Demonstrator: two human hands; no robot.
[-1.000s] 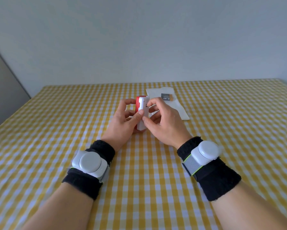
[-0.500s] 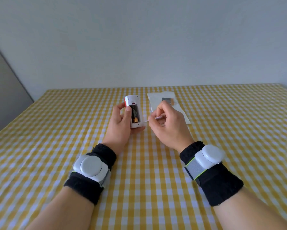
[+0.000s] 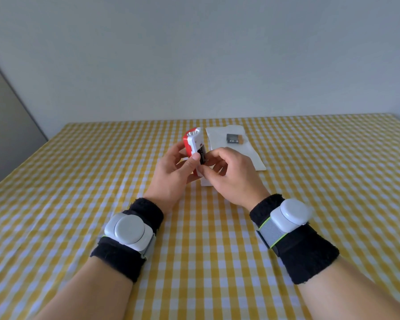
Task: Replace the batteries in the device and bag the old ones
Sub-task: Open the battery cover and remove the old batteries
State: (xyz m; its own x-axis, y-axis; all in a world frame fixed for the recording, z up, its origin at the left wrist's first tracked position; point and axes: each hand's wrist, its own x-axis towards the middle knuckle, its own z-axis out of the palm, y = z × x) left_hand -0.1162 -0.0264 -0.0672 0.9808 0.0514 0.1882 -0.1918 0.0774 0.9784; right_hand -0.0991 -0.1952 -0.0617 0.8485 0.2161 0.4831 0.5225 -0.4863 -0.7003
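My left hand (image 3: pixel 173 175) holds a red and white device (image 3: pixel 192 141) upright above the table, with its lamp end at the top. The battery compartment faces my right hand and stands uncovered. A dark battery (image 3: pixel 202 154) shows in it. My right hand (image 3: pixel 232 176) has its thumb and forefinger pinched on that battery. The white compartment cover (image 3: pixel 206 182) lies on the cloth under my right hand. Behind lies a white bag (image 3: pixel 252 158) with a dark and gold battery pack (image 3: pixel 234 138) on it.
A yellow and white checked cloth (image 3: pixel 78 204) covers the whole table. Both wrists wear black bands with white sensor pods. A plain wall stands behind the table's far edge, and a grey panel is at the far left.
The cover came off the device and now lies on the cloth. My right hand let go of it and moved onto the battery. The device turned, so its red side shows.
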